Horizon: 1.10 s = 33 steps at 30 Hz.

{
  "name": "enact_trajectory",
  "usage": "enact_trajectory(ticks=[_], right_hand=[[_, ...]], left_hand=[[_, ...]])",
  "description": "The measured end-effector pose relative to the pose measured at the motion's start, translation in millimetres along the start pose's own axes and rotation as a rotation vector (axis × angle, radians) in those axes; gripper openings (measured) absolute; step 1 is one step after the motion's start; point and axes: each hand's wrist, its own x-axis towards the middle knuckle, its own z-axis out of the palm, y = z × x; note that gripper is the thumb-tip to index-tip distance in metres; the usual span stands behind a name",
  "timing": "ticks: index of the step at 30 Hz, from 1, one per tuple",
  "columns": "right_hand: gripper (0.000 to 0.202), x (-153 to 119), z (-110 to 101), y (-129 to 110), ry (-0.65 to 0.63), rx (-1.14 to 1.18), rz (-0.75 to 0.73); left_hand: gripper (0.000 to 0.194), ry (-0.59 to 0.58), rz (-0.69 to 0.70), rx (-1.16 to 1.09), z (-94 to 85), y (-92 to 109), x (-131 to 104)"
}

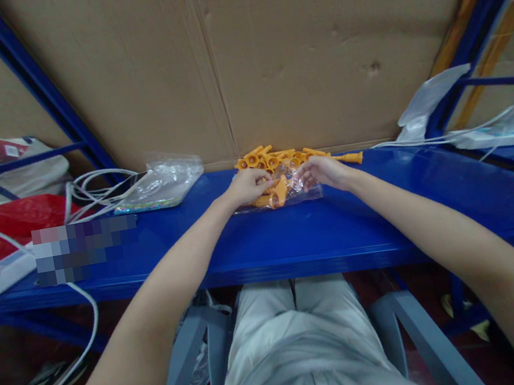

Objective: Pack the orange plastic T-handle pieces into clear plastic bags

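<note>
A heap of orange plastic pieces [273, 162], tube-shaped with round cup-like ends, lies at the back of the blue table. In front of the heap, a clear plastic bag [312, 193] spreads between my hands. An orange piece with a flared end [281, 192] shows in or under the film; I cannot tell which. My left hand [247, 186] has its fingers curled on the bag's left side, close to that piece. On the other side, my right hand [325, 172] pinches with bent fingers at the bag's right edge. Fingertips are partly lost in the shiny film.
A cardboard panel [282, 50] stands behind the blue table [294, 239]. Left are a clear-wrapped packet [161, 181], white cables [101, 176] and a red bag [15, 220]. White plastic film [429, 101] hangs near the right post. Grey chair arms [410, 324] flank my lap.
</note>
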Motion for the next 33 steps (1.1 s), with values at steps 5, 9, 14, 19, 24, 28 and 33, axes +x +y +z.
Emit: enact_trajectory(ticks=[5,9,14,19,24,28,33], right_hand=[[0.031,-9.0,-0.2,-4.3,-0.08,-0.13,-0.07],[0.015,-14.6,3.8,-11.3,-0.072,-0.308,-0.126],[0.02,-18.4,-17.3,-19.7,0.048,-0.537,-0.147],[0.011,-10.9,-41.9,-12.6,0.393,-0.928,-0.157],[0.014,-9.4,-53.5,-14.4,0.632,-1.116,-0.084],[0.045,-13.4,-60.9,-14.1,0.43,-0.938,0.191],[0.037,-6.4,-51.4,4.5,0.179,-0.442,0.317]], left_hand=[[0.017,0.101,0.045,-0.014,-3.5,-4.6,1.2],[0.022,0.186,0.004,0.065,-9.7,-15.2,2.8],[0.028,-0.014,-0.174,0.117,-13.9,-24.7,1.7],[0.034,0.016,-0.12,0.089,-12.5,-17.7,4.3],[0.024,0.092,-0.068,-0.029,1.2,-10.9,6.9],[0.012,-0.015,-0.24,-0.243,14.5,-11.1,4.9],[0.026,-0.06,-0.319,-0.441,19.8,-11.0,2.8]])
